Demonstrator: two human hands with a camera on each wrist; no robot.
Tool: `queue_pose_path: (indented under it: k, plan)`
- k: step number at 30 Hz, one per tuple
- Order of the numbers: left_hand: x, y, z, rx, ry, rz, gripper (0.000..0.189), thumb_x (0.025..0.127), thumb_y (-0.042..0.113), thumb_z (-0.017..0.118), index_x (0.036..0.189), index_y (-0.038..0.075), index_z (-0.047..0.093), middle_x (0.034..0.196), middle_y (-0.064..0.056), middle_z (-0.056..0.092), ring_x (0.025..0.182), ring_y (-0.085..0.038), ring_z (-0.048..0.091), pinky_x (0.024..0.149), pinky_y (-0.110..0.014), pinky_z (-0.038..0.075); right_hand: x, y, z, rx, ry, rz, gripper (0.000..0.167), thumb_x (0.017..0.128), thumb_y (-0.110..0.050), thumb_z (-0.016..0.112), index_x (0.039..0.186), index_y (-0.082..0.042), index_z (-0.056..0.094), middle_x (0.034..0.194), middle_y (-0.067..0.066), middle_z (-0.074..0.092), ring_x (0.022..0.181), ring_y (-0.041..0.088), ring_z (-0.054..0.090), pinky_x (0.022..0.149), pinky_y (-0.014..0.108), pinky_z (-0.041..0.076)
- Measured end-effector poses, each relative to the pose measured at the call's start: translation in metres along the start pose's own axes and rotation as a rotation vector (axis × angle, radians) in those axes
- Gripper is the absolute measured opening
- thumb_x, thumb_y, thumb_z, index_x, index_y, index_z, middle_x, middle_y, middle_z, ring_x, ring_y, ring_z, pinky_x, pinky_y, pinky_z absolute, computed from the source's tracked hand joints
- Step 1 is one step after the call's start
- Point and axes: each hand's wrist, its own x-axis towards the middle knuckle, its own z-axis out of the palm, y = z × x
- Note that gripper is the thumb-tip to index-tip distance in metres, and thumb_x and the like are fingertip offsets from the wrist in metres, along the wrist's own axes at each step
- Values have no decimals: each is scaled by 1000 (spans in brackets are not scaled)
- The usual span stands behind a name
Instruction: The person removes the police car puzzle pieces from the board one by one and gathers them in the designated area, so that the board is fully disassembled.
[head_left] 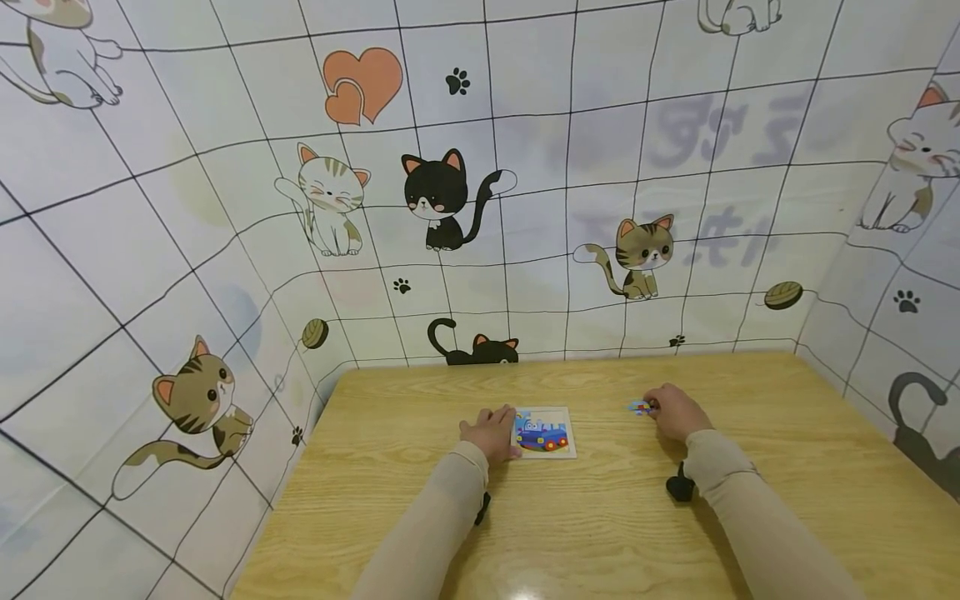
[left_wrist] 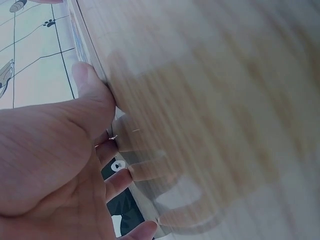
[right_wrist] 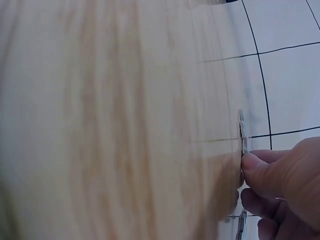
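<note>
A small jigsaw puzzle board (head_left: 573,437) with a pale rim lies flat on the table. Its picture is a blue cartoon vehicle with eyes, and bare pale patches show in the upper part. My left hand (head_left: 489,435) rests at the board's left edge, fingers spread and thumb by the lower left corner. The left wrist view has the thumb (left_wrist: 92,87) against the board's edge. To the right, my right hand (head_left: 678,414) pinches a colourful puzzle piece (head_left: 640,407) between thumb and fingers, close to the tabletop. In the right wrist view that piece (right_wrist: 243,132) appears edge-on.
The wooden table (head_left: 592,533) meets a cloth wall (head_left: 540,292) printed with cats and grid lines at its back and sides. Another thin flat edge (right_wrist: 242,225) shows below the right fingers. A dark wrist device (head_left: 680,485) hangs under the right sleeve.
</note>
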Motion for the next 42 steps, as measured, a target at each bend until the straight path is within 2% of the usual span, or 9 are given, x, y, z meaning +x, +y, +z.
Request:
queue_pose_path:
  k: [6, 11, 16, 24, 30, 36, 42]
  plan:
    - [3, 1, 2, 3, 0, -1, 82, 95, 53, 61, 164, 25, 24, 168, 9, 22, 152, -22, 23, 111, -65, 31, -1, 3, 0, -10, 18, -25, 23, 93, 6, 66, 116, 12, 66, 98, 22, 61, 89, 36, 62, 78, 52, 54]
    - [4, -1, 3, 3, 5, 2, 82, 96, 53, 61, 163, 25, 24, 168, 9, 22, 152, -22, 23, 111, -65, 30, 2, -4, 5, 1, 65, -36, 30, 92, 6, 66, 122, 12, 64, 101, 23, 62, 92, 39, 63, 80, 53, 54]
    - [2, -4, 3, -24, 4, 0, 82, 96, 52, 62, 163, 25, 25, 168, 8, 22, 153, -23, 22, 112, -65, 29, 12, -31, 17, 60, 59, -57, 31, 97, 3, 62, 128, 9, 63, 106, 21, 62, 97, 38, 63, 84, 52, 54]
    - [6, -5, 5, -49, 16, 0, 82, 96, 50, 61, 164, 25, 24, 168, 7, 21, 153, -25, 21, 112, -67, 27, 30, -87, 34, 113, 9, -139, 28, 98, -2, 65, 124, 6, 67, 105, 14, 64, 95, 30, 64, 82, 45, 55]
    - [11, -5, 6, -51, 5, -1, 82, 95, 50, 62, 164, 25, 24, 168, 6, 21, 154, -26, 20, 112, -69, 26, 40, -105, 48, 153, 4, -193, 25, 96, 0, 67, 120, 6, 69, 104, 13, 66, 95, 27, 64, 82, 42, 56]
    - [15, -4, 10, -21, 1, -9, 84, 95, 53, 61, 164, 25, 23, 168, 6, 21, 154, -25, 20, 111, -70, 27, 45, -121, 59, 178, -28, -189, 24, 98, -5, 67, 119, 3, 71, 100, 8, 66, 89, 21, 63, 79, 40, 55]
    - [13, -1, 9, 4, 5, -6, 82, 95, 54, 62, 163, 26, 25, 168, 8, 23, 153, -24, 23, 110, -68, 31, 47, -140, 65, 197, -57, -192, 21, 96, -4, 68, 116, 3, 72, 99, 8, 66, 90, 22, 64, 82, 43, 55]
